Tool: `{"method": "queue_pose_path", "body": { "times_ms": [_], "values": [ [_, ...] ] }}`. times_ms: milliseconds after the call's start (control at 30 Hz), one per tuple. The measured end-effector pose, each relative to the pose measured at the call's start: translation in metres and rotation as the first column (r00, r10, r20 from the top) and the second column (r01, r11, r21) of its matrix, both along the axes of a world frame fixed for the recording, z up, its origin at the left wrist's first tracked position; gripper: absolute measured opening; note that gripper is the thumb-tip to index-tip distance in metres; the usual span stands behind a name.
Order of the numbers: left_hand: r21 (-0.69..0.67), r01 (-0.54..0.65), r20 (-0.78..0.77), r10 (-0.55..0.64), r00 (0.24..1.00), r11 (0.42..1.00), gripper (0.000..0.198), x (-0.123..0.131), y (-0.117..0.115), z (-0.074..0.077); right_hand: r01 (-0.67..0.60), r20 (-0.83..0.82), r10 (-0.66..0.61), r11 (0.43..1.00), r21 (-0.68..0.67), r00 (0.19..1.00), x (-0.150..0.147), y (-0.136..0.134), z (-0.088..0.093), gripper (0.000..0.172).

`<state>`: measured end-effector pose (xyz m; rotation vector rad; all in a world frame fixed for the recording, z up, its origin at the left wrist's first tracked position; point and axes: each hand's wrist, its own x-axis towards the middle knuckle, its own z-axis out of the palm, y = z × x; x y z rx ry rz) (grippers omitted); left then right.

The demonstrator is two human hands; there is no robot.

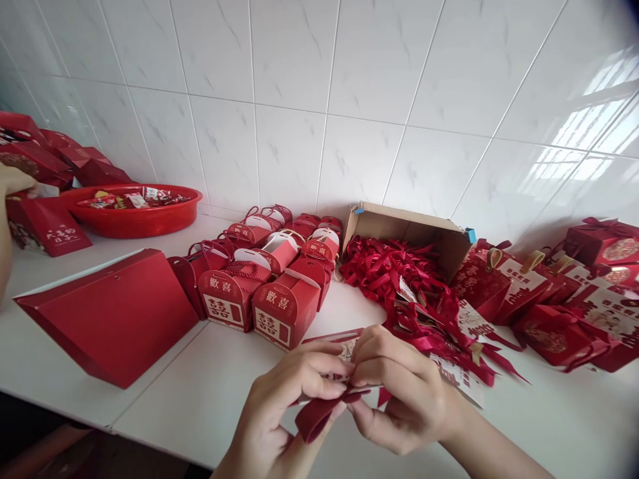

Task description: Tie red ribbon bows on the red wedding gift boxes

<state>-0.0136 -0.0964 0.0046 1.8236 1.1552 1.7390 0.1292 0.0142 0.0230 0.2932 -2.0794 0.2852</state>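
Close to the table's front edge, my left hand (287,399) and my right hand (404,389) meet with fingertips pinched together. Between them is a dark red ribbon (315,418), curled into a loop below the left fingers. Both hands are closed on it. A red-and-white printed paper piece (348,347) shows just behind the fingers; whether it is a bag or a card is hidden. Just beyond the right hand lies a tangled heap of red ribbons (367,269), spilling from a tipped cardboard box (412,218).
Rows of small red candy boxes (287,309) with cord handles stand mid-table. A large red box (117,313) lies to their left. Behind it are a red basin (134,219) of sweets and another person's hand (17,181). Red gift bags (524,286) crowd the right side.
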Motion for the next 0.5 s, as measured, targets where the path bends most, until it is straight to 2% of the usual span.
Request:
{"method": "queue_pose_path", "body": {
  "times_ms": [333,500],
  "values": [
    [0.0,-0.023,-0.035,0.023,0.999,1.0,0.015,0.0,0.0,0.001,0.019,0.025,-0.019,1.0,-0.014,1.0,0.001,-0.001,0.0,0.017],
    [-0.149,-0.13,0.166,0.154,0.974,0.98,0.018,0.009,0.0,-0.002,0.034,0.038,-0.033,0.998,-0.044,0.999,0.001,-0.001,0.0,0.018]
  ]
}}
